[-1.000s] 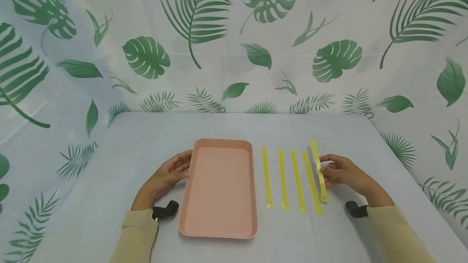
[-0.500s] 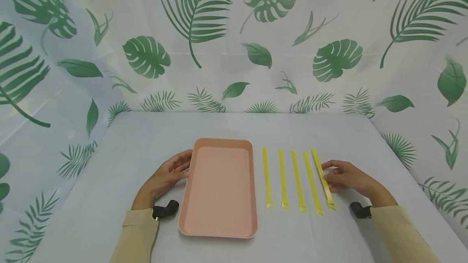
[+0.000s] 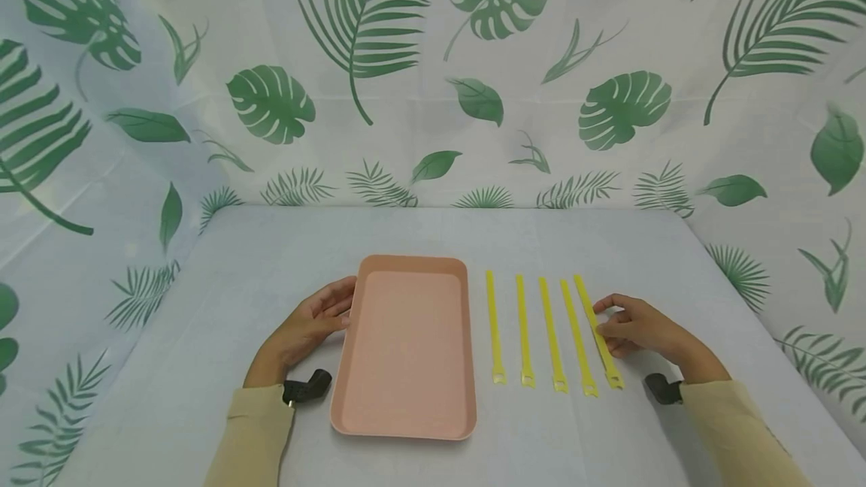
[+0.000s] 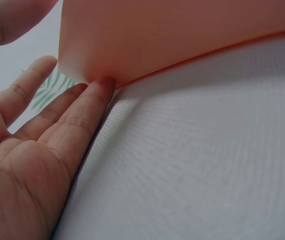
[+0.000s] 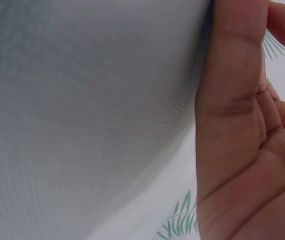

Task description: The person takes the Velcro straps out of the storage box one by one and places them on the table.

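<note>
A pink rectangular tray (image 3: 413, 264) lies flat on the white table. My left hand (image 3: 336, 308) rests beside it, straight fingers touching its left rim; the left wrist view shows those fingertips (image 4: 100, 87) under the tray's edge (image 4: 182, 35). Right of the tray lie several yellow strips (image 3: 523, 329), side by side. My right hand (image 3: 612, 322) rests on the table, fingertips touching the rightmost strip (image 3: 585, 297), which lies flat. The right wrist view shows only the right hand's palm and relaxed fingers (image 5: 237, 125) against the tablecloth; the strip is not visible there.
A white cloth (image 3: 433, 231) covers the table, with a leaf-print backdrop (image 3: 379, 58) behind and at both sides. Black wrist-camera mounts sit at each cuff (image 3: 307, 388) (image 3: 659, 388). The far half of the table holds nothing.
The rightmost strip, lifted and tilted a second ago, now lies flat in line with the others. My right hand lowered with it. The left hand and tray stayed still.
</note>
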`<move>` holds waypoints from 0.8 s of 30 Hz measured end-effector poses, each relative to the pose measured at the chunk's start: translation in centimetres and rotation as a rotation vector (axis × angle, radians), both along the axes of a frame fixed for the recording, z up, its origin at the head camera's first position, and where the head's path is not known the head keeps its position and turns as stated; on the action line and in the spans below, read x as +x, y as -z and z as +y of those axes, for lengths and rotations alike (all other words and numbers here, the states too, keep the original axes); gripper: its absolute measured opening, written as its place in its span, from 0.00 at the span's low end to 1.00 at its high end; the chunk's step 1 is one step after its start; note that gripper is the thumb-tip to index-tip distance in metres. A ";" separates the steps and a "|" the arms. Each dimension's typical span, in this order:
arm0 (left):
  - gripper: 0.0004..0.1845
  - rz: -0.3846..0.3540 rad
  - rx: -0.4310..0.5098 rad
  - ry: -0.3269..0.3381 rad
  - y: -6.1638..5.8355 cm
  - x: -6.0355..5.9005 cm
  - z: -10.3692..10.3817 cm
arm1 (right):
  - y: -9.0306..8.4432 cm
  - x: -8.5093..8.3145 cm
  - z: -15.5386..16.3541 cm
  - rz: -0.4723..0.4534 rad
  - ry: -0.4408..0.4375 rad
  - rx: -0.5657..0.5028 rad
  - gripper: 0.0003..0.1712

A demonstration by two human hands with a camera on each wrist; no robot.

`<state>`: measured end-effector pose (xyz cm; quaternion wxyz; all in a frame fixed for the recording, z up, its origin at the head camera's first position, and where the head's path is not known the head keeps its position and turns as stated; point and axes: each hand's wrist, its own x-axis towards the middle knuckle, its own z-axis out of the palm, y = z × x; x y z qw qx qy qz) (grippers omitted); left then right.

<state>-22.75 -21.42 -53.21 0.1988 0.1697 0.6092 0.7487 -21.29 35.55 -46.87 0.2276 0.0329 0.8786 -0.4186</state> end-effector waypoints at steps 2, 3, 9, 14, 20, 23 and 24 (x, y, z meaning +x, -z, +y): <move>0.44 -0.001 -0.002 0.001 0.0 0.0 0.0 | 0.0 0.0 -0.1 0.010 -0.002 0.022 0.24; 0.44 -0.001 -0.004 0.002 0.0 0.0 0.1 | 0.0 0.0 -0.1 0.017 -0.003 0.030 0.24; 0.45 -0.003 -0.009 0.005 0.1 -0.1 0.3 | -0.1 0.3 0.0 0.057 -0.014 0.113 0.27; 0.44 -0.006 -0.017 0.002 0.1 -0.2 0.4 | -0.6 1.0 0.0 0.091 0.033 0.225 0.36; 0.44 -0.008 -0.010 0.001 0.3 -0.2 0.1 | -0.8 2.5 -0.8 0.219 0.070 0.229 0.36; 0.41 -0.005 -0.047 -0.031 0.3 -0.2 -0.3 | -0.4 3.5 -1.6 0.336 0.095 0.267 0.34; 0.40 -0.005 -0.072 -0.051 0.1 -0.2 -0.5 | -0.3 3.8 -1.9 0.378 0.104 0.278 0.34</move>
